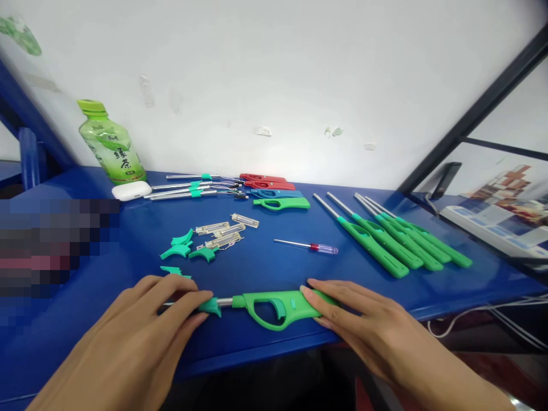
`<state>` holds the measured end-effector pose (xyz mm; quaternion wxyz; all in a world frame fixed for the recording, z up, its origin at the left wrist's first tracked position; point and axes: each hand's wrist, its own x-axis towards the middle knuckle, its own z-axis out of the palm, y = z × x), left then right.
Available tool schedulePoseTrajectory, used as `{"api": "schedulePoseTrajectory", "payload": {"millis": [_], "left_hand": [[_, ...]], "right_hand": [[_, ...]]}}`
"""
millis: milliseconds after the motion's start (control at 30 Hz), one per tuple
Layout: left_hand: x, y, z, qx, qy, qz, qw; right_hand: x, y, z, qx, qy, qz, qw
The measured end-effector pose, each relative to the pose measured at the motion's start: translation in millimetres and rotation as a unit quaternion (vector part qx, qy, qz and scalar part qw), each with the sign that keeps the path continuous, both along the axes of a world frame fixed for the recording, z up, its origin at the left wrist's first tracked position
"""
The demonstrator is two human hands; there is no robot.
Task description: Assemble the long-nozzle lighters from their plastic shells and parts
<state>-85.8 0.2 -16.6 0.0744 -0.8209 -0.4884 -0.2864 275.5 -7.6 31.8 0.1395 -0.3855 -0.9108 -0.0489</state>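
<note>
A green long-nosed lighter (pixel 274 307) lies across the near edge of the blue table (pixel 274 348). My left hand (pixel 141 331) covers its metal tube, fingers pinched at a teal collar piece (pixel 210 307) on the tube. My right hand (pixel 359 319) grips the rear end of the green handle, fingers laid over it. Both hands rest on the tabletop.
Several assembled green lighters (pixel 398 240) lie at the right, with a small screwdriver (pixel 308 246) in the middle. Teal parts (pixel 184 246) and clear inserts (pixel 222 234) lie behind my left hand. Red, blue and green handles with tubes (pixel 240 189), a white case (pixel 131 190) and a green bottle (pixel 112 142) stand at the back.
</note>
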Motion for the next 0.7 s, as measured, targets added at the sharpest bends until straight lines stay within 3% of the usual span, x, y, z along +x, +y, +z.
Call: {"api": "schedulePoseTrajectory", "payload": {"millis": [100, 200, 467, 600, 700], "left_hand": [[25, 9, 7.5, 0.058, 0.037, -0.052, 0.996], [41, 13, 8.3, 0.072, 0.006, -0.052, 0.996], [27, 6, -4.3, 0.068, 0.082, -0.065, 0.992], [33, 1, 0.3, 0.111, 0.073, -0.067, 0.989], [27, 0, -1.3, 0.128, 0.129, -0.093, 0.979]], "right_hand": [[0, 1, 0.5, 0.007, 0.005, 0.005, 1.0], [0, 2, -1.7, -0.012, 0.013, 0.016, 1.0], [0, 8, -18.2, 0.016, 0.01, 0.011, 1.0], [-1, 12, -11.3, -0.04, 0.011, -0.004, 0.999], [-4, 15, -5.9, -0.079, 0.022, 0.015, 0.997]]}}
